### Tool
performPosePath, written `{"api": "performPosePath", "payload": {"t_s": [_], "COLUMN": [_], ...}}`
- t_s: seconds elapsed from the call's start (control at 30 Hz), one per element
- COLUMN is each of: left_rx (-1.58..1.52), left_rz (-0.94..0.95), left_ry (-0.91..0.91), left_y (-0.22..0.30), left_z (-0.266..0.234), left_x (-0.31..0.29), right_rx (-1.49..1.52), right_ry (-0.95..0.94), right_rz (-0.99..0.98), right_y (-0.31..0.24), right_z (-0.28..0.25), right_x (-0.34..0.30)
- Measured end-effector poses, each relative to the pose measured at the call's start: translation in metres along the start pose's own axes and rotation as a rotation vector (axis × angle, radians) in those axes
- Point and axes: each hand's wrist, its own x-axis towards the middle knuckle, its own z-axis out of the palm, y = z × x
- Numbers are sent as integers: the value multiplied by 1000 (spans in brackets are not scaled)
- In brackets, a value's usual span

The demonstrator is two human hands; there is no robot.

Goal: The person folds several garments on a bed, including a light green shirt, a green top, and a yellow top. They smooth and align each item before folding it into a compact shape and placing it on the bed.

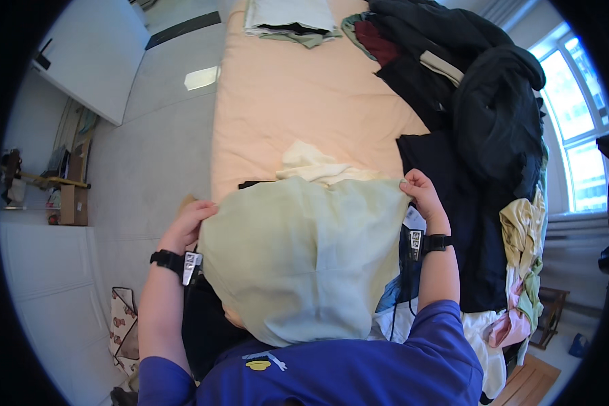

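A person in a blue T-shirt [386, 375] holds a pale green cloth [304, 264] spread out by its two upper corners at the center of the frame. The left hand [189, 223] grips the corner at center left, its fingers closed on the edge; the right hand [421, 193] pinches the opposite corner between thumb and fingers, right of center. The cloth hangs between them, its lower edge reaching the shirt at the bottom of the frame. Black straps with small silver devices circle both wrists.

Just beyond the cloth's top edge, a crumpled cream cloth [318, 169] lies on a bed with a peach sheet [304, 95]. Folded white clothing [284, 13] sits at the top of the frame. Dark clothes [494, 101] are heaped at upper right, a maroon piece [374, 44] showing among them, with gold fabric [519, 230] and pink fabric [506, 331] farther down the right side. A bright window [578, 125] stands at far right, a white door [95, 61] at upper left.
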Motion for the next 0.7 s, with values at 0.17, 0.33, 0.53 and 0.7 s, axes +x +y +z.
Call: {"api": "performPosePath", "payload": {"t_s": [0.17, 0.33, 0.53, 0.7], "left_rx": [-146, -18, -265, -368], "left_rz": [147, 57, -121, -183], "left_ry": [156, 249, 70, 19], "left_y": [10, 26, 18, 9], "left_z": [-12, -13, 3, 6], "left_x": [-13, -23, -22, -31], "right_rx": [25, -72, 31, -17], "right_ry": [173, 322, 231, 270], "right_rz": [-59, 17, 390, 447], "right_y": [-3, 5, 19, 29], "right_z": [-13, -10, 1, 18], "right_x": [-12, -12, -17, -38]}}
